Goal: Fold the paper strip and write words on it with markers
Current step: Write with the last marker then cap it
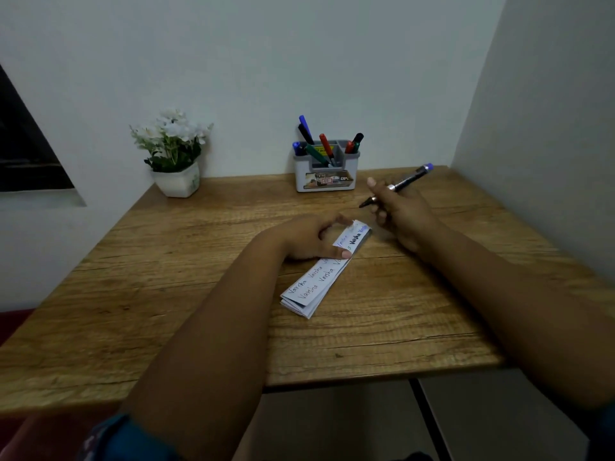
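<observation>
Lightly, left hand (307,237) fingers (336,253) press flat on the folded white paper strip (324,271), layered and handwritten, lying mid-worktop (166,294). Right hand (399,211) fingers curl round a slim marker (396,186). Grainy wood surface; plastic holder (326,169), flowerpot (178,183), plain white walls.

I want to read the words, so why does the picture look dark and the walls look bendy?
Head view: the room light is dim, so the arms and wooden table look dark; the wide lens bends the walls; the writing on the folded paper strip is small and slightly soft, the marker a little blurred.
</observation>
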